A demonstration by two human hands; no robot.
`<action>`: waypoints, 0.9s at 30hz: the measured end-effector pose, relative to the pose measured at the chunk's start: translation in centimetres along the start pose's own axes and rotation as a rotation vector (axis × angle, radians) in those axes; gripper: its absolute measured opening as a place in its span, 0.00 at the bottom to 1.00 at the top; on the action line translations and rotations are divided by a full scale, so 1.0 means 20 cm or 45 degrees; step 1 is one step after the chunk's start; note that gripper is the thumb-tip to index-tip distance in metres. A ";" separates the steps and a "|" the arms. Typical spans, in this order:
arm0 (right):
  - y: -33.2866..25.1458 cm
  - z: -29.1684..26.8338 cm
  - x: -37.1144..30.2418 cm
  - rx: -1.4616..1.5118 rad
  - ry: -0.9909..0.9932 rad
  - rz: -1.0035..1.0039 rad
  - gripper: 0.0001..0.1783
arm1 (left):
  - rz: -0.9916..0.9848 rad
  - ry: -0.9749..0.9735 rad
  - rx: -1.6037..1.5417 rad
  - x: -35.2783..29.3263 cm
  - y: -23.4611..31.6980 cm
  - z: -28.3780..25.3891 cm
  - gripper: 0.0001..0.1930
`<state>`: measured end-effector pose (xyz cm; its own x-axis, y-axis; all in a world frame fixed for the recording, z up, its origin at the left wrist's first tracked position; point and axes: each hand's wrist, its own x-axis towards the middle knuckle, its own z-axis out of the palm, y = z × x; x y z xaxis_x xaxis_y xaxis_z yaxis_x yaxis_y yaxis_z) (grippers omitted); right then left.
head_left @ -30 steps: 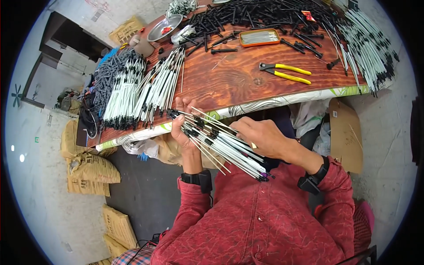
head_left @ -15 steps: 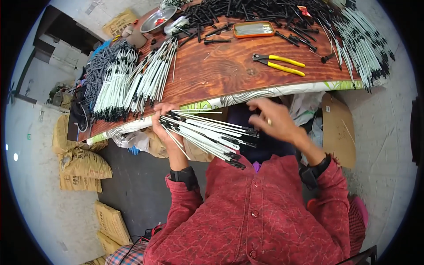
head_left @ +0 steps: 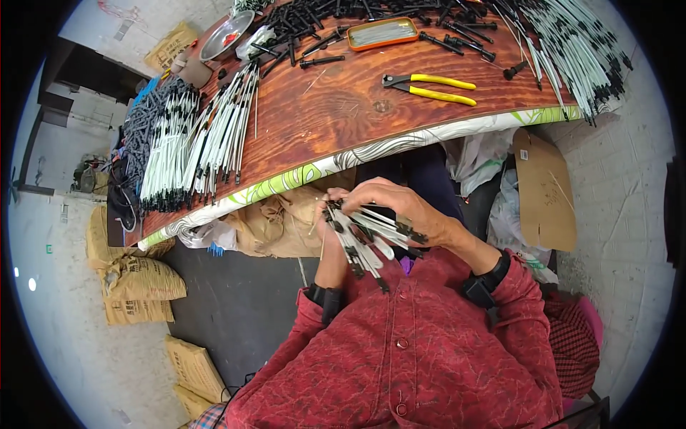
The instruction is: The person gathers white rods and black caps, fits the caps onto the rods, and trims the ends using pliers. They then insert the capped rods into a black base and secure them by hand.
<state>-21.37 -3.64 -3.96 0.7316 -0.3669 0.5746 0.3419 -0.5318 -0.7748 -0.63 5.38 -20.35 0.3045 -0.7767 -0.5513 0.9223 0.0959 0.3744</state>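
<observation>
A bundle of thin white rods with black ends (head_left: 368,247) is held in front of my chest, just off the table's near edge, and fans down and to the right. My left hand (head_left: 330,218) is closed round its upper left end. From the right, my right hand (head_left: 400,205) reaches over the top of the bundle, its fingers curled onto the black ends beside the left hand. The right fingertips are partly hidden among the rods, and some of the rods look blurred.
On the wooden table (head_left: 314,129) lie yellow-handled pincers (head_left: 432,88), an orange-rimmed tin of thin pieces (head_left: 382,34) and black plastic parts (head_left: 457,43). Bunches of white rods rest at left (head_left: 168,154) and right (head_left: 572,57). Sacks (head_left: 146,279) and a cardboard sheet (head_left: 544,193) stand around.
My right hand has come left onto the bundle. My left hand has moved right and a little down, turning the bundle so the rods point more downward. The view has shifted slightly.
</observation>
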 end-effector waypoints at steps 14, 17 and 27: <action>0.16 -0.15 -0.04 0.621 -0.101 0.353 0.12 | -1.057 -0.221 0.139 -0.27 -0.02 0.14 0.32; 0.17 -0.18 -0.02 0.717 -0.144 0.407 0.10 | -1.073 -0.076 0.681 -0.35 0.19 0.21 0.37; 0.21 -0.21 0.09 0.694 -0.213 0.516 0.09 | 0.384 -0.812 1.621 -0.42 0.47 0.71 0.33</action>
<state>-21.03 -9.71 -5.11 0.9300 -0.3095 0.1982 0.2383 0.0972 -0.9663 2.07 3.98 -1.63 -0.0231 -0.9988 -0.0425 -0.0909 -0.0402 0.9951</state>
